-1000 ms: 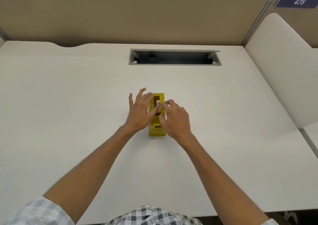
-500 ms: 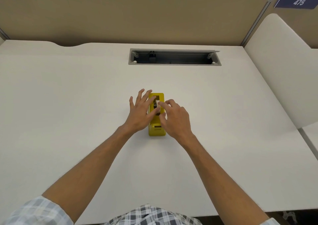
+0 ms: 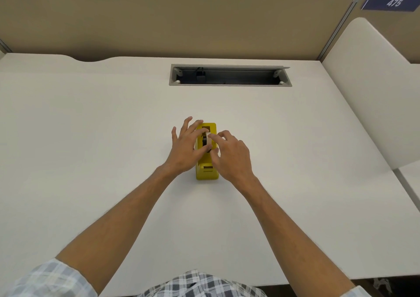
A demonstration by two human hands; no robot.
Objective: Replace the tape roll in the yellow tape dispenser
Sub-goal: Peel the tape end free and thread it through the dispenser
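Observation:
The yellow tape dispenser (image 3: 206,171) stands lengthwise in the middle of the white desk (image 3: 91,137), its cutter end toward me. A white tape roll (image 3: 208,137) with a dark core sits in its top slot. My right hand (image 3: 231,156) pinches the roll between forefinger and thumb from the right. My left hand (image 3: 185,146) lies against the dispenser's left side with fingers spread, its thumb touching the roll near my right thumb. Both hands hide most of the dispenser's middle.
A grey cable tray opening (image 3: 229,75) is cut into the desk behind the dispenser. A tan partition (image 3: 181,19) closes the back. A white side divider (image 3: 368,87) rises at the right edge. A sign reading 475 (image 3: 392,2) hangs top right.
Both hands stay on the dispenser. The right forefinger and thumb have closed tighter on the roll, and the left fingers have shifted slightly along the dispenser's side.

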